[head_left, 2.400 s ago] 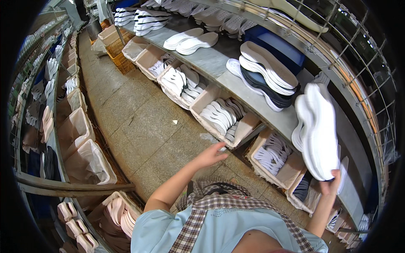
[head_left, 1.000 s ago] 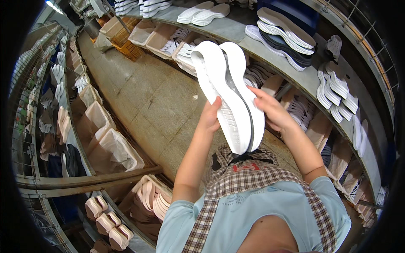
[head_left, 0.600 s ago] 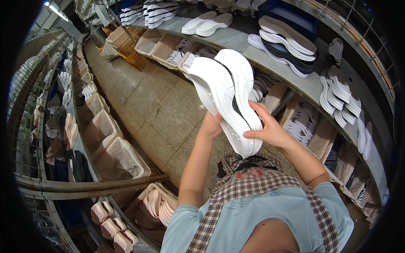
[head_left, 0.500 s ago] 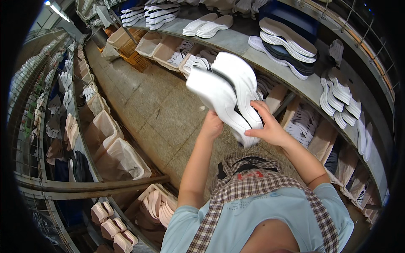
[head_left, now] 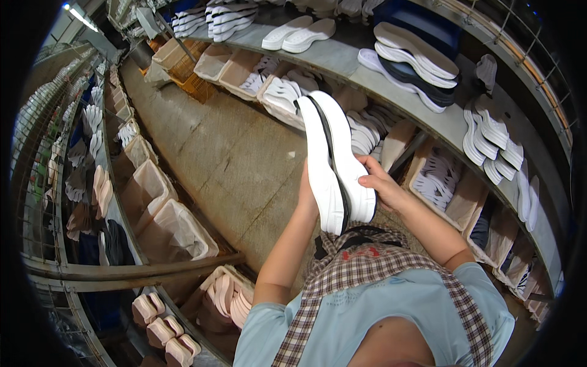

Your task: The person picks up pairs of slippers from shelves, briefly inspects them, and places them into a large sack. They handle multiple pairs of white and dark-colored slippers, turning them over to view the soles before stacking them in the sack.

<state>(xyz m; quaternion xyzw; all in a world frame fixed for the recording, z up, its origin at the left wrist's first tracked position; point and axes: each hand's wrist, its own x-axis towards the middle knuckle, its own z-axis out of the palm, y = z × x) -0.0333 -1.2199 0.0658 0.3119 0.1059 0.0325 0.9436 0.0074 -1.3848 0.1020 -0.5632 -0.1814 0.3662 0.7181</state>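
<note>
A pair of white shoe soles (head_left: 324,165), pressed side by side with a dark strip showing between them, is held up in front of my apron. My left hand (head_left: 307,191) grips the pair from its left side, its fingers mostly hidden behind the soles. On the right, my right hand (head_left: 383,185) is closed round the lower part, thumb on the white outer face. The soles stand on edge, their far ends pointing away from me toward the bins under the bench.
A long grey bench (head_left: 348,64) curves along the right, bearing a stack of soles (head_left: 416,67) and a blue crate (head_left: 422,24). Lined bins (head_left: 440,177) with soles sit below it. Another shelf with lined bins (head_left: 147,183) runs along the left, beside the stone floor (head_left: 226,153).
The soles have turned more upright, their far ends swinging right and their near ends coming closer to my apron. Both hands still hold them.
</note>
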